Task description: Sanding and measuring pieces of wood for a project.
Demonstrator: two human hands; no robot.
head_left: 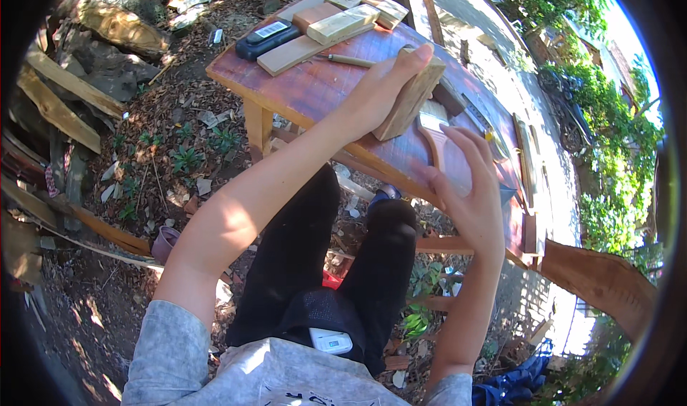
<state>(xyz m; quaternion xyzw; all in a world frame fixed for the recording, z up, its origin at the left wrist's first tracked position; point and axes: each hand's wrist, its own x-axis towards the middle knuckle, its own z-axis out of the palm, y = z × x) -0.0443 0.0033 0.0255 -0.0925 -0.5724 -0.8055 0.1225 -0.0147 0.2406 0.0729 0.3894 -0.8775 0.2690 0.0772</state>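
Note:
My left hand (390, 84) grips a flat rectangular wooden block (413, 99), tilted on edge above the tabletop, thumb over its upper edge. My right hand (469, 191) is open, fingers apart and curved, holding nothing that I can see. Just beyond its fingers, a paintbrush (438, 145) with a light wooden handle lies on the reddish-brown wooden table (308, 94); whether the fingers touch it I cannot tell. A dark bar-shaped piece (449, 97) is partly hidden behind the held block. A thin stick-like handle (351, 60) lies beyond my left wrist.
Several wooden pieces (345, 25) lie at the table's far side, beside a dark plastic object with a pale label (268, 41). Metal tools (486, 123) lie at the right. Logs and planks (64, 112) are piled at the left; a curved board (597, 281) stands at the right.

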